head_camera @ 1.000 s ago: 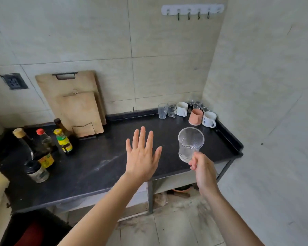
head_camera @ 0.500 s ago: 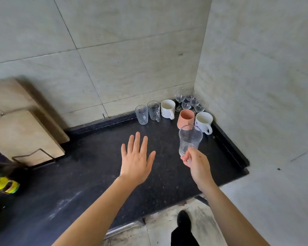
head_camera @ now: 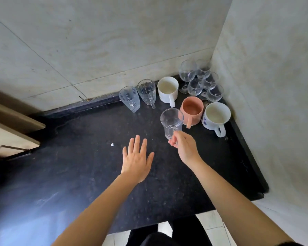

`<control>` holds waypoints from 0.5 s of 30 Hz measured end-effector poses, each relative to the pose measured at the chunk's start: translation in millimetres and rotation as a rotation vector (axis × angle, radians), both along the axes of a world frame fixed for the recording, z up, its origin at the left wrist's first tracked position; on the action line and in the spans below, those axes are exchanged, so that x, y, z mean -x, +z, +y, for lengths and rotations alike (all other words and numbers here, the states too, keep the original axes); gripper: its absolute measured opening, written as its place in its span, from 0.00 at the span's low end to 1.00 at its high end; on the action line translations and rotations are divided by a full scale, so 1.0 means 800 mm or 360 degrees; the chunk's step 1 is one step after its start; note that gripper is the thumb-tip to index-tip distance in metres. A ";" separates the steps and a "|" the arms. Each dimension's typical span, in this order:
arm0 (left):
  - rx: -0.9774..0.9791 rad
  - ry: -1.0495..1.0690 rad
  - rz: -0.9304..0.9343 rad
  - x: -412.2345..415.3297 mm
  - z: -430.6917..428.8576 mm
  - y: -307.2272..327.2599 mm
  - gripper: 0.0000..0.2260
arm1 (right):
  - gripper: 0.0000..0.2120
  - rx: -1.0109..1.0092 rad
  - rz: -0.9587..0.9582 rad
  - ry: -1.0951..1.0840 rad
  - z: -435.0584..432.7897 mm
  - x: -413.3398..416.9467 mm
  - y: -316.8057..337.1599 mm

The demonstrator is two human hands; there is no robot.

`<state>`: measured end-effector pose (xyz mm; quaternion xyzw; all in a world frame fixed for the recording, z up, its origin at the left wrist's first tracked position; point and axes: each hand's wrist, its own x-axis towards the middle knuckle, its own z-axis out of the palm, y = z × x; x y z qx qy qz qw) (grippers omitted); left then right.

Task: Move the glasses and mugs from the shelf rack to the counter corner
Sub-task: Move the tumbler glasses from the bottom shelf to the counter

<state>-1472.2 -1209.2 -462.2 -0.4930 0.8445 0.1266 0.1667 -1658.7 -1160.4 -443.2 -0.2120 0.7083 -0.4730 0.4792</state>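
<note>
Toward the worktop's (head_camera: 82, 157) far right corner stand two white mugs (head_camera: 168, 89), a pink mug (head_camera: 192, 109), stemmed glasses (head_camera: 196, 87) and two ribbed tumblers (head_camera: 147, 90). Held upright near them, a clear glass (head_camera: 172, 122) is pinched low by the right hand (head_camera: 184, 148). It should go down on the bare patch beside the pink mug, base flat, without knocking the mug's handle. Spread flat with fingers apart, the left hand (head_camera: 136, 161) hovers empty.

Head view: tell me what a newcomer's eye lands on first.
First, the clear glass held by its base in the right hand, above the black counter. Next, the pink mug among white mugs and wine glasses in the corner. The left hand hovers open, fingers spread.
</note>
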 end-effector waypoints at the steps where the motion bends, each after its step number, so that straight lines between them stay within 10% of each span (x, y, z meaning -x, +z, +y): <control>1: -0.0023 -0.0006 -0.0019 0.001 -0.003 -0.012 0.30 | 0.19 0.0008 -0.0007 -0.0007 -0.009 0.002 -0.009; 15: -0.0234 -0.0090 -0.0104 -0.009 -0.019 -0.082 0.29 | 0.15 0.0012 0.0124 -0.0189 -0.094 0.005 -0.060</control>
